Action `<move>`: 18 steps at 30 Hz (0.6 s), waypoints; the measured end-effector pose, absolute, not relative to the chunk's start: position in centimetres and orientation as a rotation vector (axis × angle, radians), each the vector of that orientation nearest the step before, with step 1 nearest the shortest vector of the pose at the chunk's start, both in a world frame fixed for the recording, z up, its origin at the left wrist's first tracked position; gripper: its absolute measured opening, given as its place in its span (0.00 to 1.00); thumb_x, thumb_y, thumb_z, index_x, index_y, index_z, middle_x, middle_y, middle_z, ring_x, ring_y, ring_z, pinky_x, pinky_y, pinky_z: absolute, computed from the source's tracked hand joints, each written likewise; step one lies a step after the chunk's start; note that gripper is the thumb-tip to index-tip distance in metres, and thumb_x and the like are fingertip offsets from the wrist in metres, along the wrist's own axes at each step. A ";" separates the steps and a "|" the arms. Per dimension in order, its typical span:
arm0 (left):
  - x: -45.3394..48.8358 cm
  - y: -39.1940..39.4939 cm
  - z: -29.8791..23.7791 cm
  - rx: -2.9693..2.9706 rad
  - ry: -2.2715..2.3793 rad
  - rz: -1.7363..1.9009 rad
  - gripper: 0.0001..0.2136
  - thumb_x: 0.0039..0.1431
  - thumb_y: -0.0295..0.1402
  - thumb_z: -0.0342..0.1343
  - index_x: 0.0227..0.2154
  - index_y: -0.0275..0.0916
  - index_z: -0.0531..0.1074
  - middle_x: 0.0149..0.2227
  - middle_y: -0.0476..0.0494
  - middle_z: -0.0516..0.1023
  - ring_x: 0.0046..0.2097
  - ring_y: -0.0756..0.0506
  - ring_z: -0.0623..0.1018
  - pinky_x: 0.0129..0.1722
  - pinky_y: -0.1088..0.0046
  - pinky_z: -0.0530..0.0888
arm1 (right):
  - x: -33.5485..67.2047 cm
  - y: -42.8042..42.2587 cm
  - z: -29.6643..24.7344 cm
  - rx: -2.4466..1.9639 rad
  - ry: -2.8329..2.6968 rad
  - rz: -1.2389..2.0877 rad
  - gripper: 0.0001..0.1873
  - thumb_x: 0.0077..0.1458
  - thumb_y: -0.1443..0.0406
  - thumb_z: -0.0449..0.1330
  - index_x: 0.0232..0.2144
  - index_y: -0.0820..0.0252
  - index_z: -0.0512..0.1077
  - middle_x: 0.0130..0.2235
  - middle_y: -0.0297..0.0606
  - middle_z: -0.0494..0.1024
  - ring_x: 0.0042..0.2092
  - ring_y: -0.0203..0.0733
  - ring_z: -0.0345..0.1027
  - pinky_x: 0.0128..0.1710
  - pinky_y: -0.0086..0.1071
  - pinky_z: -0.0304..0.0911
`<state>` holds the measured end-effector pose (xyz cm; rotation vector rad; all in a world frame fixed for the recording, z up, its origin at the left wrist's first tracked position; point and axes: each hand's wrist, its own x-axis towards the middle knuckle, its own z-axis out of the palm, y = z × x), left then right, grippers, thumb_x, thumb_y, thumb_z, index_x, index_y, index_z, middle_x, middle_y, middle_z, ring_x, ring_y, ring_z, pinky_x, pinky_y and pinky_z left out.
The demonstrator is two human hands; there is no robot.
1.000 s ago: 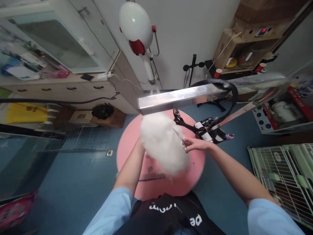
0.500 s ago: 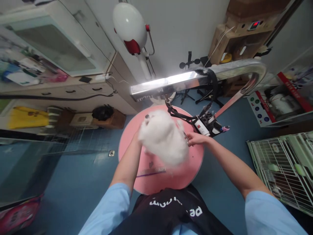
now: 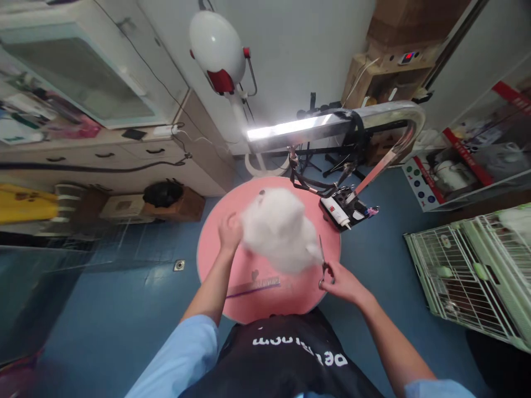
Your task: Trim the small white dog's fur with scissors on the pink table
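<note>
- On the round pink desk, a fluffy white animal sits between the person's 2 hands, near the middle of the top.
- Left hand: just beside the animal's left side, fingers loosely bent and blurred; I cannot tell whether they touch or grip the fur.
- Right hand: closed around the finger loops of the scissors, lower and to the right of the animal. The blades point away from the person, tips just beside the white coat.
- Counted on the desk top: 1 animal and 1 comb, plus 1 small dark tuft beside the comb. The comb lies flat on the near side, well apart from the right hand.
- Counted about the desk: 1 metal bar above the far side, 1 tool holder at the right edge with 1 white tube on it, and 1 white dryer beyond.
- Materials and shapes: the coat is soft and rounded, blurred at its edges, with a small dark spot at the far left. The scissors are slim, shiny metal; the comb has fine teeth along a straight purple spine. The bar is polished and bends into a post at the right, a black strap looping beneath it.
</note>
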<state>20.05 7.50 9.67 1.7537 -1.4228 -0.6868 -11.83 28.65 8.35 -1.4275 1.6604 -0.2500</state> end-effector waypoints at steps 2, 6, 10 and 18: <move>21.4 12.9 8.5 1.774 -1.587 -0.827 0.10 0.57 0.38 0.52 0.30 0.37 0.74 0.42 0.33 0.79 0.52 0.35 0.75 0.60 0.55 0.67 | -8.9 30.7 9.6 -1.550 1.725 -0.156 0.20 0.50 0.60 0.62 0.47 0.58 0.68 0.46 0.44 0.76 0.48 0.50 0.70 0.50 0.39 0.62; 21.5 22.0 7.4 1.365 -1.803 -1.734 0.12 0.47 0.40 0.62 0.31 0.38 0.80 0.37 0.39 0.82 0.43 0.39 0.79 0.48 0.64 0.74 | -3.0 31.4 11.4 -1.750 1.754 0.120 0.20 0.52 0.59 0.61 0.47 0.60 0.70 0.49 0.50 0.75 0.51 0.56 0.69 0.54 0.43 0.59; 21.3 24.0 6.8 1.398 -1.684 -1.944 0.18 0.47 0.48 0.60 0.26 0.36 0.79 0.29 0.43 0.79 0.35 0.42 0.76 0.40 0.66 0.73 | 0.9 30.1 12.7 -1.882 1.770 0.328 0.19 0.53 0.58 0.61 0.45 0.62 0.71 0.47 0.54 0.74 0.48 0.58 0.69 0.52 0.45 0.58; 28.9 17.7 4.4 1.783 -1.785 -1.500 0.18 0.56 0.43 0.50 0.31 0.32 0.78 0.36 0.32 0.81 0.44 0.33 0.79 0.47 0.58 0.74 | 6.9 30.6 9.0 -1.893 1.599 0.413 0.23 0.49 0.62 0.64 0.48 0.64 0.72 0.49 0.54 0.76 0.50 0.58 0.71 0.52 0.43 0.61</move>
